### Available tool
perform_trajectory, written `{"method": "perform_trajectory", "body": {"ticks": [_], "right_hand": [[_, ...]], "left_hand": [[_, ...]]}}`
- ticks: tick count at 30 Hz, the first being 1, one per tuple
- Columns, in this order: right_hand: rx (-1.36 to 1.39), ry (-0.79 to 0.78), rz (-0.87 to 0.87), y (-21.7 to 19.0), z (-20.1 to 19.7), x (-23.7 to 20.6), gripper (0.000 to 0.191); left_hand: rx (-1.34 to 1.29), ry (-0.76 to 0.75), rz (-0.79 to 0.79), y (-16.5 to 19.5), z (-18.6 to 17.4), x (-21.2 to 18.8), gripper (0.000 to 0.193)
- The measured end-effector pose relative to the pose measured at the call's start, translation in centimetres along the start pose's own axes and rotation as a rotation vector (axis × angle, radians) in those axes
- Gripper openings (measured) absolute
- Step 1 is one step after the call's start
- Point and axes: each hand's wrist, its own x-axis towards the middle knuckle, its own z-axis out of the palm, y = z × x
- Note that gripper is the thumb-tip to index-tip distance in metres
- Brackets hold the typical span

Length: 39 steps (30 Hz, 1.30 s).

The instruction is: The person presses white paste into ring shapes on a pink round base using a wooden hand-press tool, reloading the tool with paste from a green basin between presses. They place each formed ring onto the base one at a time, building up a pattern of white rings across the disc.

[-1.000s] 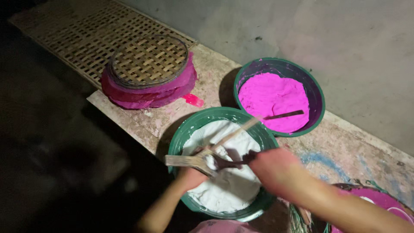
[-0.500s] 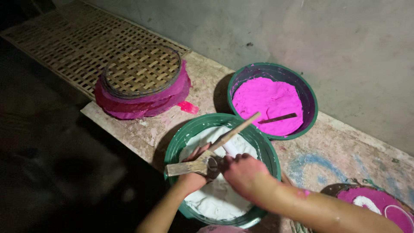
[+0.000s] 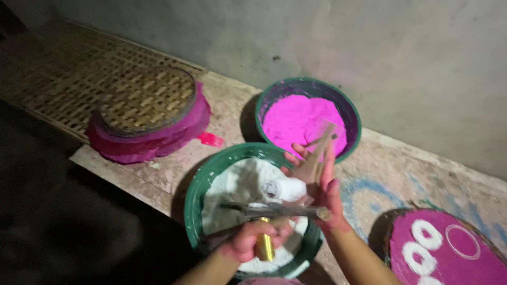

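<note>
My left hand (image 3: pixel 252 238) grips a brass-handled tool (image 3: pixel 264 244) while my right hand (image 3: pixel 322 182), fingers spread around a flat wooden stick (image 3: pixel 316 155), has lifted clear of the white powder in the green basin (image 3: pixel 196 196).

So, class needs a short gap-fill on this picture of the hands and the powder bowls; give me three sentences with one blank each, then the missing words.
1. Both hands, the left hand and the right hand, work above the green bowl that holds ______ powder.
2. The bowl behind it is filled with ______ powder.
3. The round woven tray lies upside down on a ______ cloth.

Missing words: white; pink; pink
</note>
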Motion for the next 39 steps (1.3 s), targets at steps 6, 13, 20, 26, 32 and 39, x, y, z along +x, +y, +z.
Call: {"method": "perform_trajectory", "body": {"ticks": [6, 13, 20, 26, 32, 39], "right_hand": [[0.043, 0.104, -0.133, -7.0, -4.8, -7.5, 0.063], [-1.332, -0.317, -0.389, -18.4, -6.9, -15.9, 0.028], [-1.216, -0.313, -0.425, -19.7, -8.5, -24.7, 0.046], [-1.246, 0.0, -0.313, -21.4, -10.9, -29.3, 0.077], [-0.084, -0.037, 0.772, -24.7, -18.4, -35.0, 0.095], [-0.333, 0.493, 0.365, -22.3, -20.6, -45.4, 0.083]], "left_hand": [[0.715, 0.114, 0.024, -2.1, 6.9, 3.5, 0.048], [1.634, 0.072, -0.122, -6.9, 15.6, 8.6, 0.026], [1.772, -0.336, -0.247, -15.7, 18.3, 11.4, 0.034], [1.751, -0.676, 0.015, -20.7, 16.2, 15.0, 0.039], [2.036, -0.441, -0.14, -20.1, 18.1, 20.7, 0.028], [1.419, 0.473, 0.322, -28.4, 14.0, 18.6, 0.085]]}}
